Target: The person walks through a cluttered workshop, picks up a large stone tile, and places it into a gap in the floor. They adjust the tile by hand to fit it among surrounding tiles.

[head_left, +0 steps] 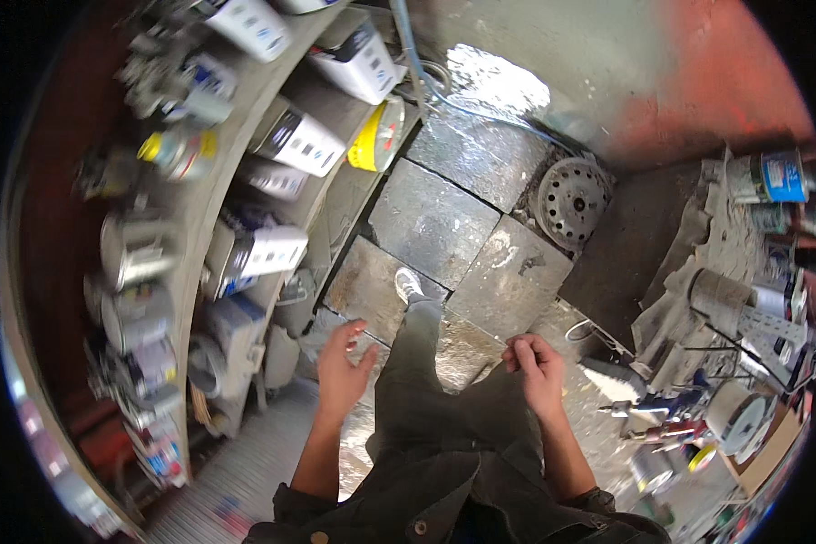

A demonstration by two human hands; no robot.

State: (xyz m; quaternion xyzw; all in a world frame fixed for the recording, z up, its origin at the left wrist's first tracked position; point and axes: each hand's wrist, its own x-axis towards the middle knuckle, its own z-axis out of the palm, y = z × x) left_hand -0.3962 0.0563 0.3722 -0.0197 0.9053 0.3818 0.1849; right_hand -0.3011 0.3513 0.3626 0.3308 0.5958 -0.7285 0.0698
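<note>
My left hand (pixel 343 374) hangs over the floor beside my left leg, its fingers apart and nothing in them. The shelf rack (pixel 210 195) is the nearest thing on that side, and the hand does not touch it. In front of my right thigh is my right hand (pixel 539 370), its fingers curled in with the thumb against them; no object shows in it. One shoe (pixel 408 284) stands on the paved floor, below dark trousers (pixel 412 363). The other foot is hidden.
Cans, bottles and white boxes (pixel 304 140) crowd the left shelves. A yellow tub (pixel 368 140) sits at their far end. Ahead, a wheel rim (pixel 573 201) leans near the wall under a blue hose (pixel 494 111). At right, a cluttered bench holds spray guns (pixel 657 408) and a round reel (pixel 739 417).
</note>
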